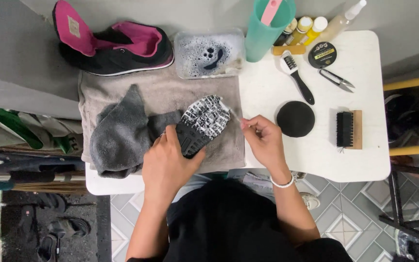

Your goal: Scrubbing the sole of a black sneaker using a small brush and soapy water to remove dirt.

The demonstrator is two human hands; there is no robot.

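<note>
Soapy black shoe (201, 123), gripped sole-up by the left hand (168, 162), could slip as the right hand (263, 138), at three o'clock, pinches a thin tool.

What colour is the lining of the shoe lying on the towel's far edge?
Pink, on a black shoe with a white sole edge; head view.

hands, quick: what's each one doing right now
Left hand: closed around the upturned shoe, sole up.
Right hand: fingers pinched on a thin brush at the soapy sole.
</note>
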